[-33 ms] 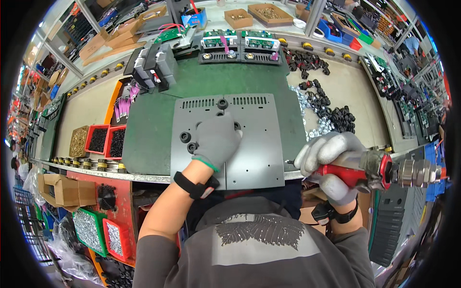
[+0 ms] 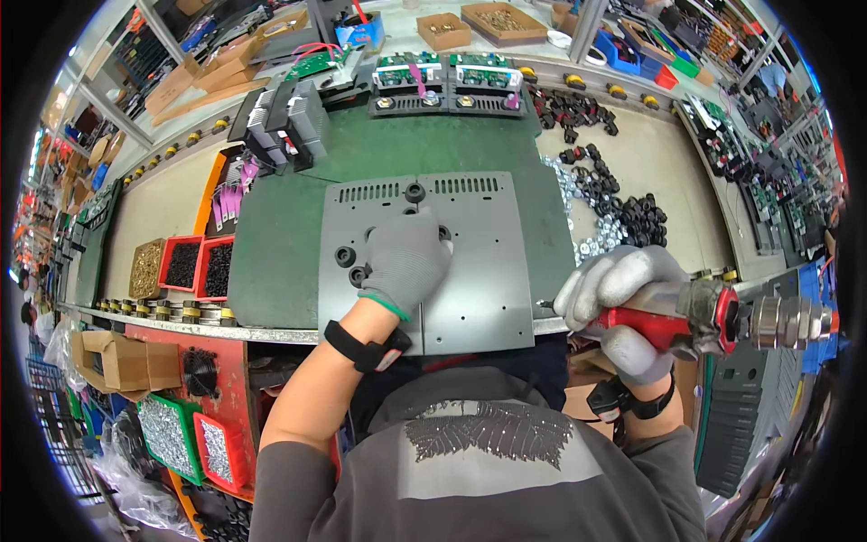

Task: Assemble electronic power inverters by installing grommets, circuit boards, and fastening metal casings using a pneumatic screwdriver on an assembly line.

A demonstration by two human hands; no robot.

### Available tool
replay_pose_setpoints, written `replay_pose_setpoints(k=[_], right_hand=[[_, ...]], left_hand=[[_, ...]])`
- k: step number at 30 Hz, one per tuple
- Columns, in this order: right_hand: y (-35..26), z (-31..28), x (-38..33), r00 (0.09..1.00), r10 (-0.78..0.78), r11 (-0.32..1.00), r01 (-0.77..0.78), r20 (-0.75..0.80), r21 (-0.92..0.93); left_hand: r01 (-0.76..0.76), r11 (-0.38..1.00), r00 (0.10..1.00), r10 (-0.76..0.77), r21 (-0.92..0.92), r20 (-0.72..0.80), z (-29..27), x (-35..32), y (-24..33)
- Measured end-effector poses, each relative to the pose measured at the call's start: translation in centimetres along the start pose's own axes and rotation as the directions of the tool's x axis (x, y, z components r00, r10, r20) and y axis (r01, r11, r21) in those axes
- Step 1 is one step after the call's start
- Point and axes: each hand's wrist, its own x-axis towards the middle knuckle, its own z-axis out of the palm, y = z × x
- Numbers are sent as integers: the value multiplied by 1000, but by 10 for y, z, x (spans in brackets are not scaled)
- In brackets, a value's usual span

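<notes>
Head view: our right hand (image 2: 621, 278) wraps around a red tool (image 2: 657, 332). Our left hand (image 2: 409, 260) is on the gray plate (image 2: 483, 271), on the green mat (image 2: 388, 144); we can't tell if it grips anything.

- 2 gloved hands (image 2: 411, 262)
- 1 red power tool (image 2: 646, 329)
- at least 4 black rubber feet (image 2: 344, 256), some part-hidden
- 2 black wrist straps (image 2: 355, 348)
- 3 red bins (image 2: 165, 264), left side
- 1 green bin (image 2: 194, 439), lower left
- 2 circuit-board units (image 2: 406, 76), back of tabletop (image 2: 406, 140)
</notes>
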Motion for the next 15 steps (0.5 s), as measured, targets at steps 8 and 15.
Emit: replay_pose_setpoints(k=[8,15], right_hand=[[0,0,-16,994,100,984,-104,-35,-147],[16,3,-19,989,148,972,-148,-15,-185]], left_hand=[[-389,898,863,433,-205,260,8,-66,47],[-454,826,861,504,-334,76,32,-80,47]])
